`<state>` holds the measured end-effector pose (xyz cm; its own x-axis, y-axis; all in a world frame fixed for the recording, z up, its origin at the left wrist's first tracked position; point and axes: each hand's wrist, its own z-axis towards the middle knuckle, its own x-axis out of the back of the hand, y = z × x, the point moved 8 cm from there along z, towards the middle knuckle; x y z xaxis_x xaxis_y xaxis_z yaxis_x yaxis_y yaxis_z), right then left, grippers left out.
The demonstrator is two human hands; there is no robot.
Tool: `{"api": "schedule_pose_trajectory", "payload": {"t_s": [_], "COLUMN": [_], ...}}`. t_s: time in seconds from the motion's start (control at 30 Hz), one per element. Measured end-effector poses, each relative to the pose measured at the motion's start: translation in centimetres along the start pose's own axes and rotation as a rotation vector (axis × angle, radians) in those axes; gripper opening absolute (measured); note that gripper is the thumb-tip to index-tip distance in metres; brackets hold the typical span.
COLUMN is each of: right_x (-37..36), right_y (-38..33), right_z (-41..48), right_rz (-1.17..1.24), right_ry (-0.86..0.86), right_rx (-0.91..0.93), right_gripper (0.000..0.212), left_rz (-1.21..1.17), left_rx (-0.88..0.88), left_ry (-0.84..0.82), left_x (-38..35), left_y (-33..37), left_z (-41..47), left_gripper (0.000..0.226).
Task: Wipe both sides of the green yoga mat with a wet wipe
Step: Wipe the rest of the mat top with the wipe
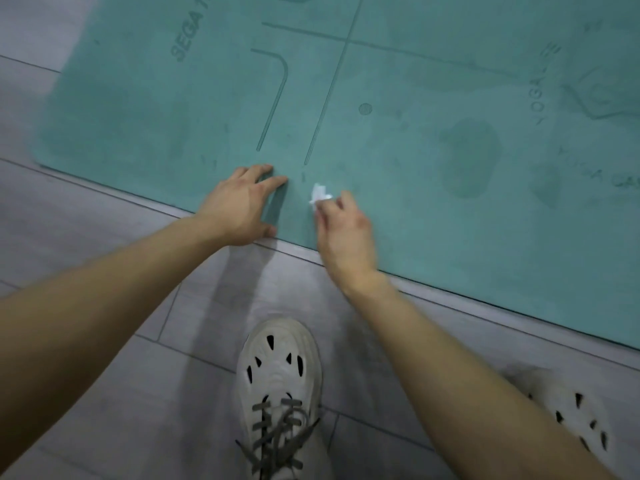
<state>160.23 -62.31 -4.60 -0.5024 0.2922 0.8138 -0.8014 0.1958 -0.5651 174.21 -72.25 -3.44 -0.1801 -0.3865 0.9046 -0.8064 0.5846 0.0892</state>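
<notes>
Yoga mat: the green yoga mat (415,98) lies flat on the floor and fills the upper part of the view. Its near edge runs on a slant from the left down to the lower right.
Mat surface: alignment lines, a small dot and printed lettering show on the upturned side. A darker oval patch (469,157) sits to the right of the hands, with a fainter one beyond it.
Left arm: it reaches forward from the lower left, bare, nearly straight, with the wrist over the mat's near edge.
Left hand: the left hand (239,206) lies palm down on the mat just inside the edge. Its fingers are straight and a little spread, the thumb is stretched out along the edge, and it holds nothing.
Right arm: it comes up from the lower right and crosses the mat's edge at the wrist.
Right hand: the right hand (346,233) is blurred, back upward, with its fingers drawn together round the wipe.
Wet wipe: the small crumpled white wet wipe (318,195) sticks out past the right fingertips, over the mat and just beside the left hand's fingers. The blur hides whether it touches the mat.
Floor: grey plank floor (104,341) lies under the mat and feet.
Shoes: a white perforated shoe with grey laces (280,375) stands between the forearms. A second white shoe (571,410) is partly hidden behind the right forearm.
</notes>
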Motion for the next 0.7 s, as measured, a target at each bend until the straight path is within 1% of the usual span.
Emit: {"api": "schedule_pose_trajectory", "payload": {"t_s": [0.03, 0.07, 0.1, 0.13, 0.17, 0.27, 0.3, 0.33, 0.37, 0.4, 0.47, 0.5, 0.57, 0.6, 0.63, 0.7], "right_x": [-2.2, -3.3, -3.3, -2.4, -1.0, 4.8, 5.7, 5.3, 3.8, 1.6, -2.6, -3.8, -3.3, -2.2, -0.6, 4.1], "right_y": [-3.2, -5.4, -5.7, -4.5, -2.3, 5.6, 6.8, 6.5, 4.9, 2.4, -3.1, -4.7, -4.4, -2.7, -0.3, 6.0], "right_z": [-1.3, -2.3, -2.5, -2.1, -1.8, -1.8, -2.3, -2.6, -2.9, -3.0, -3.6, -3.9, -4.1, -4.2, -4.1, -3.1], "right_rz": [0.008, -0.015, -0.033, -0.043, -0.067, -0.098, -0.089, -0.059, -0.019, 0.031, 0.093, 0.092, 0.06, 0.041, 0.031, -0.023], "right_ry": [-0.097, -0.156, -0.177, -0.163, -0.144, 0.016, 0.067, 0.097, 0.091, 0.043, -0.119, -0.182, -0.232, -0.242, -0.226, -0.092], "right_rx": [0.138, 0.263, 0.327, 0.326, 0.278, -0.02, -0.104, -0.146, -0.128, -0.068, 0.114, 0.189, 0.266, 0.257, 0.21, 0.03], "right_gripper": [0.017, 0.018, 0.015, 0.011, 0.01, 0.013, 0.014, 0.013, 0.012, 0.012, 0.021, 0.024, 0.023, 0.02, 0.017, 0.015], "left_rz": [-0.003, -0.005, -0.002, 0.002, 0.005, -0.005, -0.009, -0.016, -0.022, -0.026, -0.034, -0.035, -0.024, -0.02, -0.014, -0.01], "left_rx": [-0.005, -0.011, -0.014, -0.014, -0.013, -0.013, -0.015, -0.007, 0.002, 0.005, 0.004, -0.003, -0.015, -0.008, 0.005, 0.026], "left_ry": [0.006, 0.011, 0.007, -0.009, -0.022, -0.016, -0.018, -0.016, -0.014, -0.015, -0.001, 0.009, 0.001, -0.006, -0.013, -0.032], "left_x": [0.0, -0.1, -0.2, -0.4, -0.5, -0.6, -0.7, -0.7, -0.6, -0.6, -0.5, -0.3, -0.2, 0.0, 0.2, 0.6], "left_y": [0.0, 0.0, -0.1, -0.3, -0.5, -0.6, -0.4, -0.4, -0.4, -0.4, -0.2, -0.1, 0.2, 0.3, 0.4, 0.6], "left_z": [0.1, 0.1, 0.1, 0.1, 0.0, -0.1, 0.0, 0.0, 0.1, 0.2, 0.3, 0.4, 0.5, 0.6, 0.8, 1.3], "left_gripper": [0.098, 0.096, 0.097, 0.1, 0.102, 0.103, 0.103, 0.103, 0.104, 0.103, 0.099, 0.096, 0.095, 0.096, 0.096, 0.092]}}
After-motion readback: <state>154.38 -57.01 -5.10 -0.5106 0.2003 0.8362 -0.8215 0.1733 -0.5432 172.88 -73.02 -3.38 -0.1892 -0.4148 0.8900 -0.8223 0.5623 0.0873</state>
